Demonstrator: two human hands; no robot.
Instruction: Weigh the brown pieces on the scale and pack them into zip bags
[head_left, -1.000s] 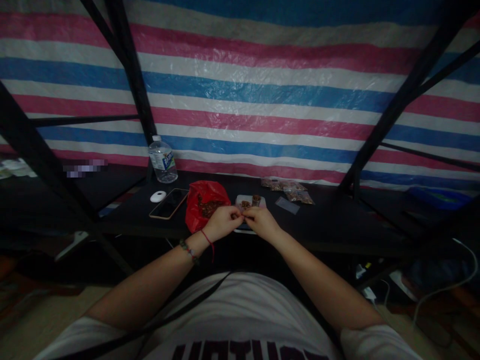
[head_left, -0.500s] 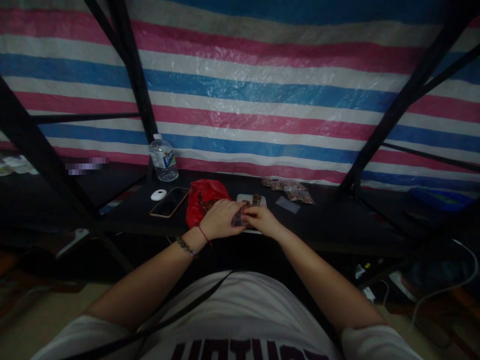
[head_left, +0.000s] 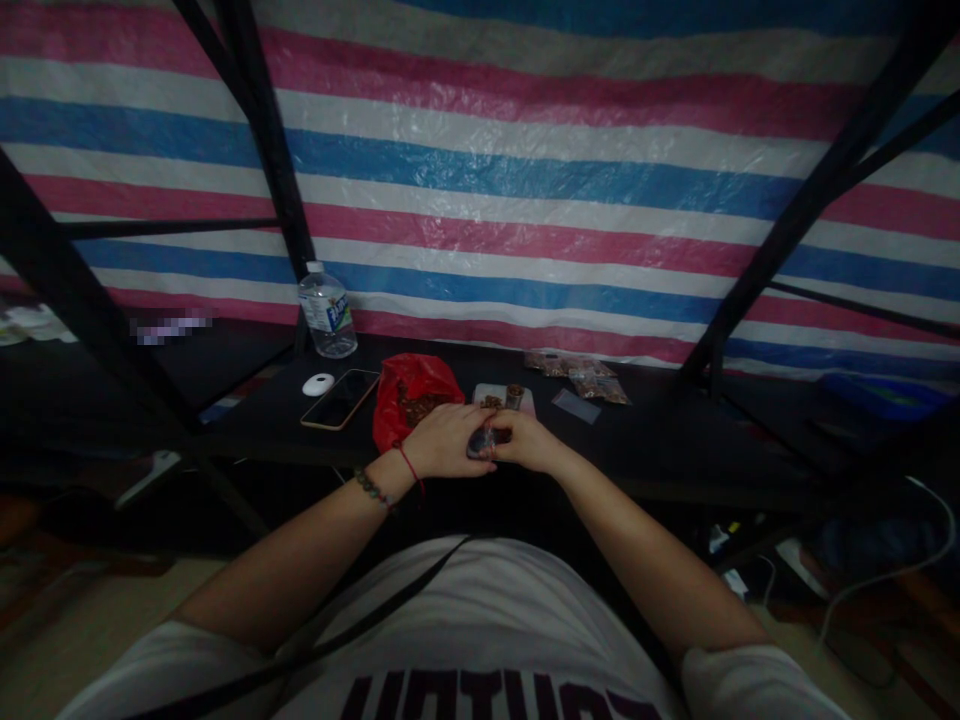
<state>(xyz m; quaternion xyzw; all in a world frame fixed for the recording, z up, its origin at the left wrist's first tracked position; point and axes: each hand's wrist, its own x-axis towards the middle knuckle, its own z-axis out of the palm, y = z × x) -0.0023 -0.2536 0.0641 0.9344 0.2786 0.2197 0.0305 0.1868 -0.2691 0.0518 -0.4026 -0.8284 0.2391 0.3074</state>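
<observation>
My left hand point(head_left: 446, 440) and my right hand point(head_left: 529, 442) meet at the front edge of the table. Between them they grip a small clear plastic bag point(head_left: 487, 442), its shiny film showing between the fingers; how full it is I cannot tell. Just behind lies a white tray or scale point(head_left: 487, 391), partly covered by the hands, with small brown pieces point(head_left: 491, 402) on it. A small cup point(head_left: 514, 396) of brown pieces stands on its right side. Left of it, close to my left hand, an open red plastic bag point(head_left: 416, 370) holds more brown pieces.
Several filled clear bags point(head_left: 600, 383) lie at the back right, with a flat clear bag point(head_left: 576, 406) nearer. On the left are a phone point(head_left: 340, 398), a white round case point(head_left: 318, 384) and a plastic bottle point(head_left: 328, 315). Black metal posts point(head_left: 270, 150) frame the table point(head_left: 675, 440).
My fingers have shifted on the small bag, and my right hand's grip has turned a little. More of the tray and the brown pieces on it shows now.
</observation>
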